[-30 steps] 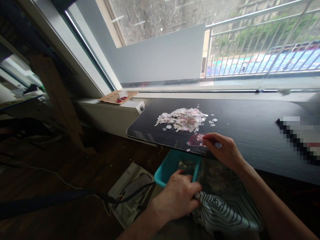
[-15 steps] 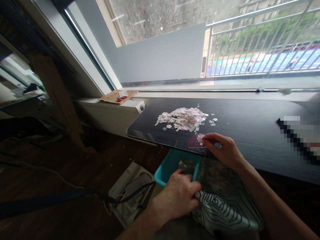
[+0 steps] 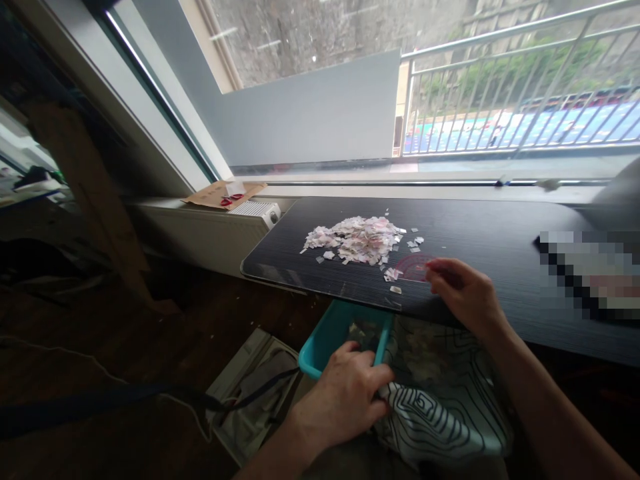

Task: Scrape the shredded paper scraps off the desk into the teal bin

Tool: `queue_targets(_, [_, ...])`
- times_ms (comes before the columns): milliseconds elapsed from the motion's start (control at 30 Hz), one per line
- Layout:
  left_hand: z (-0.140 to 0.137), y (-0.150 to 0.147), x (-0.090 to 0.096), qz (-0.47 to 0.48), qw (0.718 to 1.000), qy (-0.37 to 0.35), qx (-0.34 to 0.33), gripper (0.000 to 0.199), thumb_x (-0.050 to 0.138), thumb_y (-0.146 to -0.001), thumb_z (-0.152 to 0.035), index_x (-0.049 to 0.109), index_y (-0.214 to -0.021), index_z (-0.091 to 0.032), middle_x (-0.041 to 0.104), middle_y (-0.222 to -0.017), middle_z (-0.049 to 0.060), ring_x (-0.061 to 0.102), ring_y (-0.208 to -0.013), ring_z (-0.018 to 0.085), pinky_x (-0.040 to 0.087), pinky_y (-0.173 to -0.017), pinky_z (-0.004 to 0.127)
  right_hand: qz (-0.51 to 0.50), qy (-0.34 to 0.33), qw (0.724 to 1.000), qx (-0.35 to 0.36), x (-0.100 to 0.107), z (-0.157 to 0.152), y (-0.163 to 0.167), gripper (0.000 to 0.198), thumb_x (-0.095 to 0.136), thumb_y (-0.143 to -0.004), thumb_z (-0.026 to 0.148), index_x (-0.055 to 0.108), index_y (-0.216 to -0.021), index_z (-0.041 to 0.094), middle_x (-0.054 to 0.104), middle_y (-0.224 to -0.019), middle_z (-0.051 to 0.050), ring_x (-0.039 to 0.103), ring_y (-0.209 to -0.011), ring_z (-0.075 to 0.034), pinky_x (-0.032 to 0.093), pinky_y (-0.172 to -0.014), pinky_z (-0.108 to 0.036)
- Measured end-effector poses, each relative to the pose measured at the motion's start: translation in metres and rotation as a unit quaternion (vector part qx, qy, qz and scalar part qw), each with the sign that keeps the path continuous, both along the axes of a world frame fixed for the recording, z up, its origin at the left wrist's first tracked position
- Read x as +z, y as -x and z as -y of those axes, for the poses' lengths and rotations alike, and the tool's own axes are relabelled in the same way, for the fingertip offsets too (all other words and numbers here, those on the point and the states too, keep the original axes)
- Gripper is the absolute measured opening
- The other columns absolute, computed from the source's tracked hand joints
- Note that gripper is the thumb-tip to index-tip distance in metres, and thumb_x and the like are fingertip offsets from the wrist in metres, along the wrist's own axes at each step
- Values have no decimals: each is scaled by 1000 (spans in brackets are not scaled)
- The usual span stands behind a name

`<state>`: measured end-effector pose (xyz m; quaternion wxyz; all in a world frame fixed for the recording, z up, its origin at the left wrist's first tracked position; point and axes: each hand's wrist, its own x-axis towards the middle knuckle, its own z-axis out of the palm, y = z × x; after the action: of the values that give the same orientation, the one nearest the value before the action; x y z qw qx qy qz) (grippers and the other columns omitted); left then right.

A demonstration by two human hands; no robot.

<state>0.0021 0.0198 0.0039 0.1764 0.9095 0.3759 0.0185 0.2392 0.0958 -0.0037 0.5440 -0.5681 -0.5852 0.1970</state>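
Observation:
My right hand (image 3: 463,290) is over the dark table, its fingers closed at the right end of a clear protractor (image 3: 416,268) with red markings. A few paper scraps (image 3: 393,274) lie by the protractor's left end. Behind them is a large heap of small white and pinkish paper scraps (image 3: 365,239). Below the table edge, my left hand (image 3: 345,387) is closed around the near rim of a teal bin (image 3: 313,357), its thumb against a line-patterned cloth (image 3: 425,407). Scraps show inside the bin; my left fingertips are partly hidden.
The black table (image 3: 485,247) stands against a window. Red-handled scissors (image 3: 233,199) lie on brown cardboard (image 3: 207,196) over the radiator (image 3: 265,215) at left. A pixelated object (image 3: 590,273) is at the right. A beige box (image 3: 245,393) sits on the floor.
My right hand has moved right and slightly away from the table edge, and the protractor has shifted with it. Scraps that were on the protractor now lie left of it. My left hand keeps its hold.

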Motion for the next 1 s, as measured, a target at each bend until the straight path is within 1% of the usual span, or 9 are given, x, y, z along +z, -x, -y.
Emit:
queue_targets(100, [0, -1, 1, -2, 1000, 7, 1, 6, 63, -78, -25, 60, -82, -21, 57, -74, -1, 57, -76, 17, 35, -97, 38, 19, -12, 1000, 6, 1, 4, 0, 18, 64, -75, 34, 67, -85, 19, 72, -78, -4, 66, -67, -17, 56, -66, -31])
queue_targets(200, [0, -2, 2, -6, 1000, 8, 2, 6, 63, -78, -25, 61, -83, -21, 57, -75, -1, 57, -77, 17, 35, -96, 37, 51, -16, 998, 21, 0, 4, 1, 16, 63, -76, 31, 67, -84, 19, 71, -76, -3, 66, -65, -16, 56, -64, -30])
queue_targets(367, [0, -1, 1, -3, 1000, 8, 3, 8, 64, -77, -24, 61, -83, -21, 57, -74, -1, 57, -77, 17, 35, -96, 38, 65, -43, 997, -16, -5, -2, 0, 20, 60, -80, 33, 67, -89, 18, 70, -80, -5, 64, -67, -16, 54, -66, -30])
queue_targets(433, [0, -1, 1, -5, 1000, 5, 2, 8, 64, -77, -24, 61, -83, -21, 57, -74, -1, 57, -76, 17, 36, -95, 37, 78, -46, 996, 0, -7, -3, 0, 21, 58, -81, 35, 67, -91, 18, 69, -81, -5, 63, -67, -16, 54, -66, -30])
queue_targets(533, [0, -1, 1, -9, 1000, -1, 1, 7, 64, -77, -24, 60, -82, -21, 57, -74, -1, 56, -76, 17, 37, -94, 36, 103, -40, 993, 48, -6, -3, 2, 22, 57, -83, 35, 68, -92, 19, 68, -79, -4, 62, -66, -15, 53, -63, -28])
queue_targets(633, [0, -2, 1, -10, 1000, -3, -1, 7, 63, -78, -25, 60, -83, -21, 57, -74, -1, 56, -76, 18, 37, -94, 36, 85, -31, 993, 74, -5, -2, 4, 21, 58, -82, 35, 68, -91, 19, 69, -80, -4, 63, -66, -15, 53, -63, -27])
queue_targets(700, [0, -2, 1, -8, 1000, -2, -2, 7, 63, -78, -25, 60, -84, -22, 57, -74, -1, 56, -76, 18, 36, -95, 36, 72, -30, 995, 57, -4, -2, 4, 22, 58, -82, 36, 68, -91, 19, 69, -79, -4, 63, -66, -15, 54, -64, -28])
queue_targets(900, [0, -1, 0, 2, 1000, 5, 3, 6, 63, -77, -23, 59, -81, -21, 55, -73, -2, 55, -76, 17, 35, -95, 36, 100, -43, 994, -3, -6, -4, 1, 20, 58, -82, 32, 68, -91, 18, 69, -79, -4, 63, -67, -15, 53, -66, -29])
queue_targets(1000, [0, -1, 0, 1, 1000, 7, 1, 6, 63, -77, -24, 59, -80, -21, 54, -72, -2, 55, -74, 16, 36, -93, 35, 85, -45, 995, 13, -7, -3, 2, 20, 58, -82, 33, 68, -92, 18, 69, -82, -5, 63, -68, -16, 54, -66, -29])
